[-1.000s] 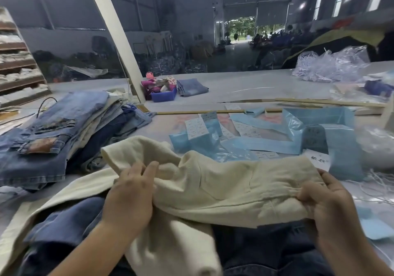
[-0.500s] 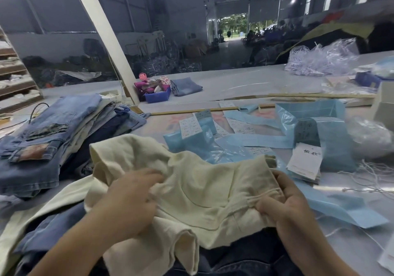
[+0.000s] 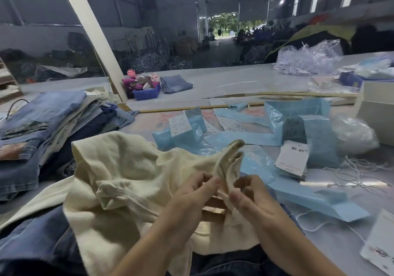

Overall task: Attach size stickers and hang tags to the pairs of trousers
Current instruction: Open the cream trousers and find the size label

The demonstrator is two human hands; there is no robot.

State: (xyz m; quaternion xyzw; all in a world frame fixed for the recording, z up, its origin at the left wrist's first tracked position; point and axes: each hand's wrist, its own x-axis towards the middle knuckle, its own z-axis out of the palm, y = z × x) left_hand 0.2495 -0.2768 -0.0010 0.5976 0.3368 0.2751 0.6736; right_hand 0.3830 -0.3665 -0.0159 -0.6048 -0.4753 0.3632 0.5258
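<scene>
Trousers: I see the cream trousers (image 3: 128,181) bunched at the near edge of the worktop (image 3: 234,81), over dark denim.
Left grip: my left hand (image 3: 191,192) pinches a raised fold of the cream cloth.
Right grip: my right hand (image 3: 249,196) pinches the same fold, just beside the left.
Tags: white hang tags (image 3: 293,160) lie right of the fold, near loose string (image 3: 362,173).
Stickers: sticker sheets (image 3: 180,124) sit on blue bags (image 3: 298,126) mid-worktop.
Stack: folded jeans (image 3: 42,126) at the left edge.
</scene>
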